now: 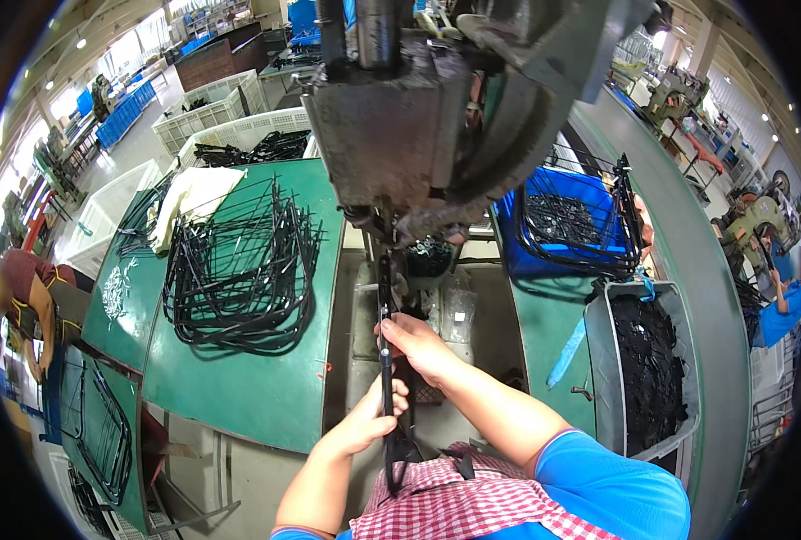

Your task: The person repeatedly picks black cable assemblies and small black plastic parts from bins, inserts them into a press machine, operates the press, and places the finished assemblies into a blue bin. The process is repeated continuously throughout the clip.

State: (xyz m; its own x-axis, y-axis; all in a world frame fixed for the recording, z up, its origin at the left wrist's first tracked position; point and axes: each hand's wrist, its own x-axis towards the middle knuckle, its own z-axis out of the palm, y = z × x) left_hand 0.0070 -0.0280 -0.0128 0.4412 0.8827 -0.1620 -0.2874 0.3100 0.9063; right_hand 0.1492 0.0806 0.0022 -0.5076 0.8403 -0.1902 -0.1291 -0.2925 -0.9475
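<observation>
- Under the press, both hands clamp one black rod: right hand above, left hand below.
- On the green worktop's middle, a rod pile.

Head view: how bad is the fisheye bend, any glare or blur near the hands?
Head view: green table edges bow strongly toward the rim, corners vignette black; windows at upper left blow out; left hand, right hand and the black frame piece stay sharp, evenly lit, without glare.

black metal rod, upright, under press
</observation>
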